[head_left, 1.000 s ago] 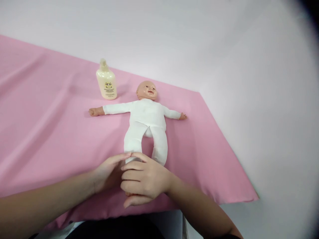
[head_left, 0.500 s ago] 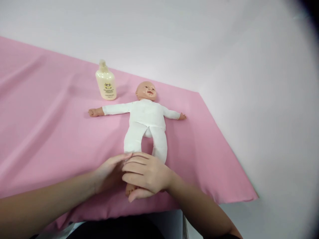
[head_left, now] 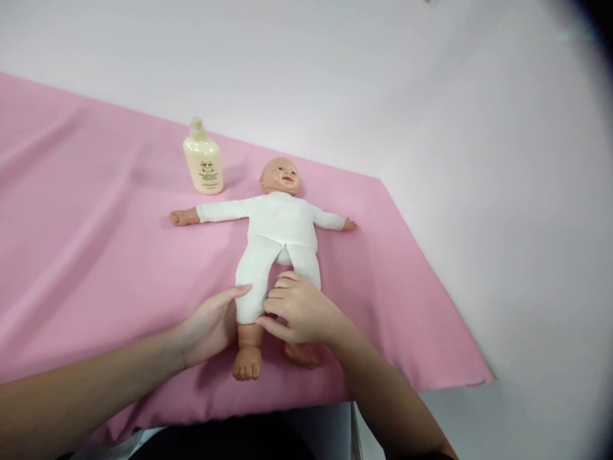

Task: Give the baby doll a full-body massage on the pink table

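A baby doll (head_left: 280,223) in a white suit lies face up, arms spread, on a pink cloth (head_left: 96,243) over the table. The left hand (head_left: 211,322) cups one lower leg from 9 o'clock, fingers loosely apart. The right hand (head_left: 299,310) rests on the other leg, fingers curled around it. A cream bottle (head_left: 203,158) stands at the doll's 11 o'clock, well clear of both hands.
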Motion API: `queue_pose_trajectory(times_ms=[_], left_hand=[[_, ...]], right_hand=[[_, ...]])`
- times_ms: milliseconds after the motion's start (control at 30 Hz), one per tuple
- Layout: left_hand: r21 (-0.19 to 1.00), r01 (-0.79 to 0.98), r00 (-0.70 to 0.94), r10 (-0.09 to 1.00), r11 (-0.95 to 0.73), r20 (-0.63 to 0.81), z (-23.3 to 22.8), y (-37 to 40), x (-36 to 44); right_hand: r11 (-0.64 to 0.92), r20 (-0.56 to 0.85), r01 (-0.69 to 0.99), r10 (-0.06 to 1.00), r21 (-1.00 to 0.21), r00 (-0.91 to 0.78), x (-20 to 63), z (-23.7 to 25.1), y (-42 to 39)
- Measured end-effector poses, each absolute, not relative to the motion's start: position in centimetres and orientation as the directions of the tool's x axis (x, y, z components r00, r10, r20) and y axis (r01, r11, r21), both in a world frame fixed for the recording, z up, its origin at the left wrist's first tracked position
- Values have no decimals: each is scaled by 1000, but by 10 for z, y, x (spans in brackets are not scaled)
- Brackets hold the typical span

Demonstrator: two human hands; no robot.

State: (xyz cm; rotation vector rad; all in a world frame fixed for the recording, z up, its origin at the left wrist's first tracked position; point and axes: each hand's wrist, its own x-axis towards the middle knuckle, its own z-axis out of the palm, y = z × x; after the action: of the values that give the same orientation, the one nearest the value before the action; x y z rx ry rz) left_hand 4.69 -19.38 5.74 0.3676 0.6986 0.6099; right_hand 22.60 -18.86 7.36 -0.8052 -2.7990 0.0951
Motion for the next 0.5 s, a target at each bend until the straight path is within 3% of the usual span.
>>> queue_pose_trajectory(times_ms=[200,500], left_hand=[[540,-394,503,666,744,-550,67,-196,49],[613,-363,284,710,702,-645,62,-195,47]], right_hand=[[777,53,592,614,-214,-787,231,73,-188],[730,-6,667,674,-151,-739,234,61,-182]])
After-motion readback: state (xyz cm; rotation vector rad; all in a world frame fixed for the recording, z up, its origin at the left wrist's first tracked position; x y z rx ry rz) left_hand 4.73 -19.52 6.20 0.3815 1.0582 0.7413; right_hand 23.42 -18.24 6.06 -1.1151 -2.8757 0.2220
